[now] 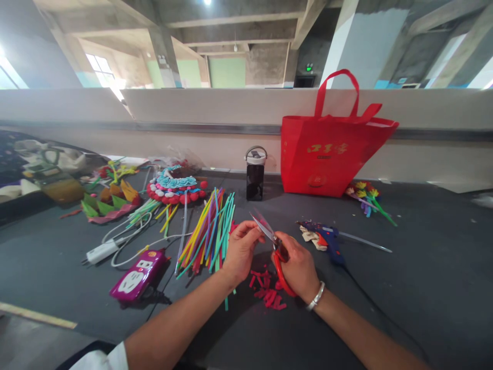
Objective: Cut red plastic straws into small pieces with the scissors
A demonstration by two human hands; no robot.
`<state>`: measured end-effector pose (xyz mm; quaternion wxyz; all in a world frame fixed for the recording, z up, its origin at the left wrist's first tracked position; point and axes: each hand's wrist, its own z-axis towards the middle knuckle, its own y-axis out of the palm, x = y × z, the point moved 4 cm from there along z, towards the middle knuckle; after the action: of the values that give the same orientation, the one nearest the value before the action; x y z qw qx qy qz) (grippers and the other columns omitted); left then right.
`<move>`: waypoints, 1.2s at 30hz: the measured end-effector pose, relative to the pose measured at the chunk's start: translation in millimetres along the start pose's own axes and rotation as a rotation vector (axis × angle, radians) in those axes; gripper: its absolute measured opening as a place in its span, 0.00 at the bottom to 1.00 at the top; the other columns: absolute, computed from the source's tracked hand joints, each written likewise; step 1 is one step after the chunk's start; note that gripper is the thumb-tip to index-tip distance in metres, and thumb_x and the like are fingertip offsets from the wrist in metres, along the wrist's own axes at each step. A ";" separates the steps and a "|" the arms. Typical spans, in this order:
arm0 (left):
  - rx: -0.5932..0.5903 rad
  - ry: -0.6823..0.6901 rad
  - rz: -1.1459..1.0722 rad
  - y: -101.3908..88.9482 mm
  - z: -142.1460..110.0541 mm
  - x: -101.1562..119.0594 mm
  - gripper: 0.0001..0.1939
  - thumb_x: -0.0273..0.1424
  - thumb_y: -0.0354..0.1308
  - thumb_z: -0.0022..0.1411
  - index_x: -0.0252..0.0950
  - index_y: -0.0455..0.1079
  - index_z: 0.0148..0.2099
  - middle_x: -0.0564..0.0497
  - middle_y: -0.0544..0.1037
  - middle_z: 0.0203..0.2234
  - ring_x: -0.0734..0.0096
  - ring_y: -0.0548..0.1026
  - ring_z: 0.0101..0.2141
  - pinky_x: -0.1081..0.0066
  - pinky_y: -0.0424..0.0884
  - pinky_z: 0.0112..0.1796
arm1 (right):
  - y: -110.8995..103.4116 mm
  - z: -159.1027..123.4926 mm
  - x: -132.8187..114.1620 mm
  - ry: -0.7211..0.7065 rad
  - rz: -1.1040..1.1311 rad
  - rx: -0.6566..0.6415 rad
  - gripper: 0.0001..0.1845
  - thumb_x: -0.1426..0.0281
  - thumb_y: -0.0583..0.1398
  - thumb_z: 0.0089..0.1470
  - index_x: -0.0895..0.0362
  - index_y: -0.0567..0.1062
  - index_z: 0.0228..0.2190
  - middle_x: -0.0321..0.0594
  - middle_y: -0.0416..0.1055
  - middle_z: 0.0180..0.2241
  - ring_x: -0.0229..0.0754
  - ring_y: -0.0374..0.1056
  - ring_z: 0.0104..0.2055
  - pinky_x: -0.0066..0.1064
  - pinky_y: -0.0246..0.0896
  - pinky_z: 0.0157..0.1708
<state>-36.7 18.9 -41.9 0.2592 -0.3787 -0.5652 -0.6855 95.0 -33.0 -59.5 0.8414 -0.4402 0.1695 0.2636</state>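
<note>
Two hands at work near the table's (423, 288) front edge: my right hand (298, 270) grips the scissors (275, 246), blades open, while my left fingers (250, 231) pinch something too small to make out. Better to cut low over the red bits (267, 293), I judge.

A dark grey tabletop (423, 288) carries everything. Near its middle lies a fan of coloured sticks (210, 231), with small red cut pieces (267, 293) scattered just beside them. To the left sit a magenta power strip (138, 275), a white plug with cord (102, 252) and folded paper decorations (110, 203). Further back stand a dark bottle (255, 174) and a red tote bag (331, 151). A blue glue gun (327, 239) lies to the right, near small paper flowers (365, 198).
</note>
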 end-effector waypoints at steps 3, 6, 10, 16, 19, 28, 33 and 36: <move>0.003 0.008 -0.002 0.5 -0.6 0.7 0.05 0.28 0.66 0.51 0.34 0.72 0.31 0.54 0.74 0.25 0.78 0.70 0.25 0.75 0.66 0.31 | -0.5 0.6 -0.1 0.007 0.021 -0.001 0.22 0.76 0.56 0.48 0.55 0.71 0.47 0.42 0.76 0.40 0.45 0.73 0.41 0.34 0.67 0.41; 0.006 0.009 -0.009 0.3 -0.5 0.7 0.05 0.28 0.66 0.51 0.35 0.72 0.31 0.54 0.74 0.25 0.78 0.70 0.25 0.75 0.66 0.31 | -1.2 0.4 -1.0 -0.002 0.032 0.011 0.22 0.77 0.56 0.48 0.56 0.71 0.47 0.42 0.76 0.39 0.44 0.73 0.39 0.33 0.67 0.40; -0.006 0.008 -0.008 0.8 0.0 0.8 0.05 0.28 0.65 0.51 0.35 0.73 0.31 0.54 0.75 0.25 0.78 0.70 0.25 0.75 0.66 0.31 | -0.8 -0.7 -0.8 -0.020 0.026 0.025 0.22 0.77 0.56 0.48 0.57 0.71 0.47 0.44 0.76 0.41 0.44 0.73 0.40 0.33 0.67 0.42; -0.007 0.010 0.001 1.5 -0.7 0.8 0.04 0.28 0.65 0.51 0.35 0.73 0.30 0.54 0.75 0.24 0.78 0.70 0.25 0.76 0.65 0.31 | -0.5 -0.5 0.7 -0.027 -0.025 0.006 0.23 0.77 0.55 0.49 0.56 0.70 0.48 0.43 0.75 0.42 0.44 0.73 0.41 0.34 0.67 0.42; -0.005 -0.002 0.010 0.8 -0.6 -1.3 0.04 0.28 0.65 0.51 0.35 0.72 0.30 0.54 0.74 0.24 0.78 0.70 0.25 0.76 0.65 0.31 | -1.4 1.0 1.1 -0.004 -0.085 -0.014 0.24 0.76 0.56 0.48 0.55 0.70 0.49 0.42 0.75 0.42 0.46 0.72 0.41 0.36 0.67 0.42; -0.006 -0.003 0.001 1.6 -1.6 -2.5 0.05 0.29 0.65 0.51 0.35 0.72 0.30 0.54 0.74 0.24 0.78 0.70 0.26 0.75 0.65 0.32 | -0.6 1.6 0.4 0.001 -0.021 -0.016 0.23 0.77 0.56 0.48 0.55 0.70 0.48 0.42 0.75 0.40 0.45 0.71 0.40 0.34 0.66 0.41; 0.003 -0.014 -0.007 1.9 -1.7 -2.1 0.06 0.30 0.66 0.51 0.35 0.73 0.31 0.54 0.74 0.24 0.78 0.70 0.26 0.75 0.65 0.32 | 1.4 -0.5 0.7 -0.007 0.055 -0.009 0.23 0.78 0.55 0.49 0.55 0.70 0.48 0.40 0.76 0.37 0.41 0.72 0.35 0.30 0.66 0.37; 0.003 -0.011 -0.005 1.8 -1.1 -1.3 0.06 0.29 0.66 0.50 0.34 0.74 0.32 0.54 0.75 0.25 0.78 0.70 0.26 0.74 0.65 0.32 | 0.8 -0.9 1.1 0.004 0.048 0.013 0.22 0.76 0.55 0.50 0.55 0.71 0.47 0.39 0.75 0.33 0.40 0.71 0.31 0.29 0.66 0.33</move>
<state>-34.7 17.4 -42.0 0.2549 -0.3807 -0.5689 -0.6830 95.4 -33.1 -61.1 0.8373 -0.4312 0.1833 0.2819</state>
